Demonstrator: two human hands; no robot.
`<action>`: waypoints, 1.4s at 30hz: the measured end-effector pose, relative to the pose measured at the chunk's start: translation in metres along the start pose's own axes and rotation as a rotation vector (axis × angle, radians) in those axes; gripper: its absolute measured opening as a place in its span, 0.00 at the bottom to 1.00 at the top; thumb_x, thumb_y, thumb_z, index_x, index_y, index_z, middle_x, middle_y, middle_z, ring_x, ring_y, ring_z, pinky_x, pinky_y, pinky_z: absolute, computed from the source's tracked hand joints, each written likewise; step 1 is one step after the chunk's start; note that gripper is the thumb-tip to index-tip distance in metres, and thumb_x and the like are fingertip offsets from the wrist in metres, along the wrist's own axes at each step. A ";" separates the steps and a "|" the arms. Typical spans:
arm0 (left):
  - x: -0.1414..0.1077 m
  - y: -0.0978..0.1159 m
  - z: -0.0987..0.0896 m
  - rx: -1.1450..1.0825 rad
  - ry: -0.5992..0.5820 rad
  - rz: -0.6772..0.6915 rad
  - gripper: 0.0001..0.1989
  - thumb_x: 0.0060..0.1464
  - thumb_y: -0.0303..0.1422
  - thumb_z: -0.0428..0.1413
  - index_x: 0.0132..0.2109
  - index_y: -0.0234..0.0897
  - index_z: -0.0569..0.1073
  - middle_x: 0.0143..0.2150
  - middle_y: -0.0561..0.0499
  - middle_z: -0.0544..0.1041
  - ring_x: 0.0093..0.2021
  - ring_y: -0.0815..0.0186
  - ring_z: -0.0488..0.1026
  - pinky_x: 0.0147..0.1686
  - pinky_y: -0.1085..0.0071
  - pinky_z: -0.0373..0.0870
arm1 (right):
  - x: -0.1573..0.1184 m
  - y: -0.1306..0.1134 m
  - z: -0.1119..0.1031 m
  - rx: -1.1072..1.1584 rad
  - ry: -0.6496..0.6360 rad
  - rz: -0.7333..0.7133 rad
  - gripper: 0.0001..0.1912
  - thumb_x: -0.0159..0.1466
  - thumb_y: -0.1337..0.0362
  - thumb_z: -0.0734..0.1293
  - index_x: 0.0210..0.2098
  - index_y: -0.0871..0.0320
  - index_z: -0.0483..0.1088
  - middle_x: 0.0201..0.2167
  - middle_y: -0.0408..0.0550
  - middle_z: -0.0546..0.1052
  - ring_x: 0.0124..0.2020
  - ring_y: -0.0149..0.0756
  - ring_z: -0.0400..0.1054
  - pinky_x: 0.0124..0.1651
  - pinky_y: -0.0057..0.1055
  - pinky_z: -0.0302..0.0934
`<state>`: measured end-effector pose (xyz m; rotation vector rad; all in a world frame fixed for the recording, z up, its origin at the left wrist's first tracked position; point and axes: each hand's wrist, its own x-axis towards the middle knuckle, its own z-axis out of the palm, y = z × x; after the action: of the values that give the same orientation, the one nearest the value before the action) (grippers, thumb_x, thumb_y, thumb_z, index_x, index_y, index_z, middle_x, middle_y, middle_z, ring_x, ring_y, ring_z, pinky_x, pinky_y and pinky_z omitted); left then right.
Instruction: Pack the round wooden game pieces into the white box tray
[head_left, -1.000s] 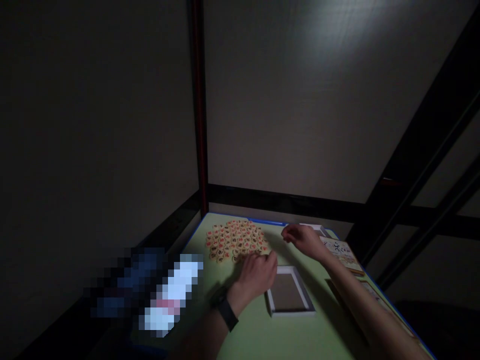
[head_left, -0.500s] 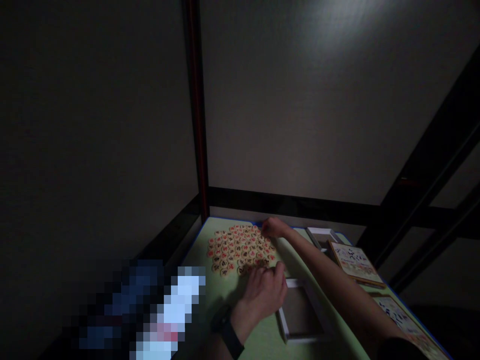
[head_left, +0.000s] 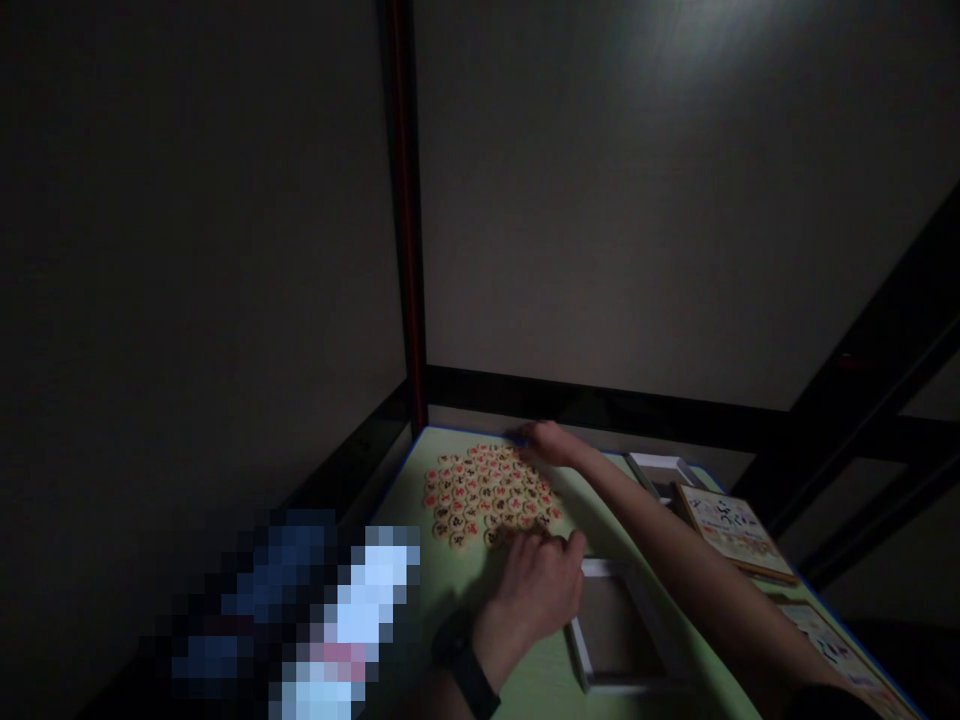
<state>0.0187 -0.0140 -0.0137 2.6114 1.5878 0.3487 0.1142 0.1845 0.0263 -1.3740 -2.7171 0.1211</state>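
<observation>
Many round wooden xiangqi pieces with red and black characters lie in one flat cluster on the green table. My left hand, a dark watch on its wrist, is at the cluster's near edge. Its fingers are curled, and their tips are hidden behind the hand, close to the nearest pieces. At the far right edge of the cluster is my right hand, arm stretched across the table. Its fingers are bent closed beside the pieces; dim light and the hand itself hide whatever they hold.
A white-rimmed open box tray lies right of my left hand. Farther back is another white-rimmed tray. Two boxes with printed lids, one behind and one nearer, lie along the right edge. Walls enclose the table's far side.
The view has shifted slightly, so the table appears a little farther right. Both hands remain at the cluster's edges with only small movement, and the pieces look almost the same.
</observation>
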 end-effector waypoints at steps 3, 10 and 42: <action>0.000 0.000 0.002 -0.019 -0.003 -0.023 0.14 0.61 0.30 0.48 0.52 0.38 0.69 0.39 0.43 0.79 0.44 0.54 0.77 0.45 0.57 0.73 | 0.019 -0.030 -0.006 0.012 -0.014 -0.114 0.11 0.57 0.74 0.65 0.37 0.60 0.77 0.37 0.50 0.81 0.39 0.37 0.73 0.39 0.26 0.60; 0.002 0.000 0.003 -0.064 -0.118 -0.101 0.15 0.60 0.27 0.46 0.46 0.33 0.76 0.41 0.38 0.79 0.47 0.52 0.76 0.49 0.54 0.71 | 0.070 -0.105 0.011 0.017 -0.081 -0.327 0.16 0.57 0.72 0.67 0.44 0.59 0.77 0.39 0.47 0.81 0.41 0.36 0.74 0.42 0.24 0.61; 0.001 -0.014 -0.019 -0.030 0.003 -0.179 0.14 0.63 0.31 0.44 0.47 0.40 0.74 0.41 0.44 0.81 0.41 0.57 0.78 0.42 0.63 0.70 | -0.190 -0.054 -0.009 0.245 0.117 -0.119 0.08 0.67 0.69 0.61 0.42 0.58 0.71 0.38 0.50 0.75 0.37 0.36 0.70 0.40 0.28 0.61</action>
<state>0.0025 -0.0074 0.0029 2.4243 1.7857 0.3609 0.1839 -0.0004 0.0326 -1.1147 -2.5770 0.3410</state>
